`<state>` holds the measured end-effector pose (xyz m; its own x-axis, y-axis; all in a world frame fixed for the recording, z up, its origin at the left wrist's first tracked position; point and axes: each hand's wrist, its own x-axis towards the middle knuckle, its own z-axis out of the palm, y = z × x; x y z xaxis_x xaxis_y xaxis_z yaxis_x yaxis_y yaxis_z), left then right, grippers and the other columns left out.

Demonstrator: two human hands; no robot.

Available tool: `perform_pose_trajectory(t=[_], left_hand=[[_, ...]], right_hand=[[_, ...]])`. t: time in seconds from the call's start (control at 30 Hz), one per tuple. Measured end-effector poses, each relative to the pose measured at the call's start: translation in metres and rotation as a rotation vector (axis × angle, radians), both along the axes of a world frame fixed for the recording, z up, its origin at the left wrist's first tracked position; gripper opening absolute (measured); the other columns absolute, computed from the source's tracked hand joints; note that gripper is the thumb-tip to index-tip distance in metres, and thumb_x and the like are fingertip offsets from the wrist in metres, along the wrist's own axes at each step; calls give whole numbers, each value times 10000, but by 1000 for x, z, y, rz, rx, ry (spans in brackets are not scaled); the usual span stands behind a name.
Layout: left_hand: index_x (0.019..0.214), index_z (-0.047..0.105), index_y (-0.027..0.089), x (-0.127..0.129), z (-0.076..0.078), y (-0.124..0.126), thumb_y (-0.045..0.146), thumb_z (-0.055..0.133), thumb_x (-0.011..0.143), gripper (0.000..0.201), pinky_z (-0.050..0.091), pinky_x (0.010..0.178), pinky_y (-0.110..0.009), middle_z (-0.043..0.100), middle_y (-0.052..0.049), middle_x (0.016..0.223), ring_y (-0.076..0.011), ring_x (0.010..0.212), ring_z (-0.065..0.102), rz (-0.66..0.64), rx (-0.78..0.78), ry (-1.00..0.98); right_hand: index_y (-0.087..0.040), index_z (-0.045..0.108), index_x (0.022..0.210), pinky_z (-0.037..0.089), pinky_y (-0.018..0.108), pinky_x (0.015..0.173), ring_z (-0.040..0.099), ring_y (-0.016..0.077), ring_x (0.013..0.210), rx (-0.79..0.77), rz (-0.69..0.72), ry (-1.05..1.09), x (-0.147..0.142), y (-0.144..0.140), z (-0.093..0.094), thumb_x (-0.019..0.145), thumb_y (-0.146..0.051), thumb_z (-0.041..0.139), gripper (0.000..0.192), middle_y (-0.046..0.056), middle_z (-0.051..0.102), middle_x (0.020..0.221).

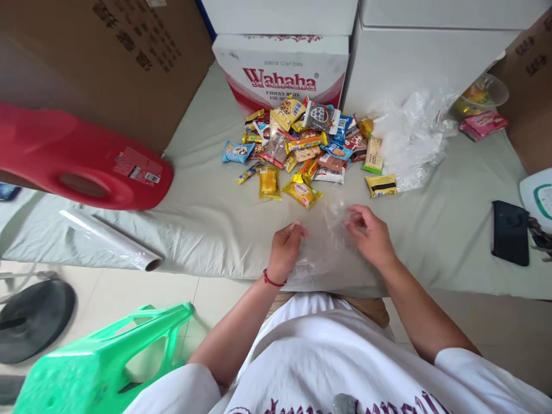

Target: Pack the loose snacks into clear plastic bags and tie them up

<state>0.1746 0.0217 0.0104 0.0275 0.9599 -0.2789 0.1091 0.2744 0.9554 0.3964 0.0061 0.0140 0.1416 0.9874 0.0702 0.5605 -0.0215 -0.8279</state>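
Note:
A clear plastic bag (321,244) is stretched between my hands, low over the front of the cloth-covered table. My left hand (287,247), with a red cord at its wrist, pinches the bag's left side between thumb and fingers. At the bag's right side, the fingers of my right hand (368,233) are curled together against the film. Just beyond my hands lies a heap of small wrapped snacks (306,146) in many colours. Nearest to the bag is a yellow snack packet (302,194). Another yellow packet with a dark band (382,185) lies apart at the right.
A Wahaha carton (284,69) stands behind the heap. Right of it sits a pile of clear bags (409,138). A red jug (86,158) and a roll of film (112,238) lie left. A phone (510,233) is right; a green stool (107,356) stands below.

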Motion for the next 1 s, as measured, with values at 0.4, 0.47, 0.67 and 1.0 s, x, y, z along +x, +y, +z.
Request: perform_pose_trajectory(t=[0.4,0.47,0.67,1.0], left_hand=[[991,629,213,-79,8,-30,549,640,870,358,382,526,-237,537,17,738,-132,622,495,221,-78,192],[1043,611,209,-85,20,-37,389,670,864,260,446,628,-257,602,-22,911,-146,751,550,371,199,486],[998,688,220,-47,53,-40,131,496,940,220,535,787,-312,711,-70,951,-184,878,656,-274,783,570],[1512,522,172,-35,-28,7,363,375,1056,515,321,1218,-498,443,-138,1641,-315,1521,401,-503,527,1066]], right_hand=[[-222,632,835,317,222,358,474,108,428,-347,-162,548,10,-5,-17,753,-631,799,449,-69,490,563],[-229,624,847,321,227,363,486,113,426,-337,-134,508,7,-3,-19,798,-618,764,417,-68,488,569],[-241,615,857,357,256,406,489,126,442,-329,-17,430,-9,3,-17,847,-597,712,369,-50,516,596],[-230,683,945,466,265,550,543,140,595,-275,-77,363,50,-48,0,877,-582,725,360,2,656,731]])
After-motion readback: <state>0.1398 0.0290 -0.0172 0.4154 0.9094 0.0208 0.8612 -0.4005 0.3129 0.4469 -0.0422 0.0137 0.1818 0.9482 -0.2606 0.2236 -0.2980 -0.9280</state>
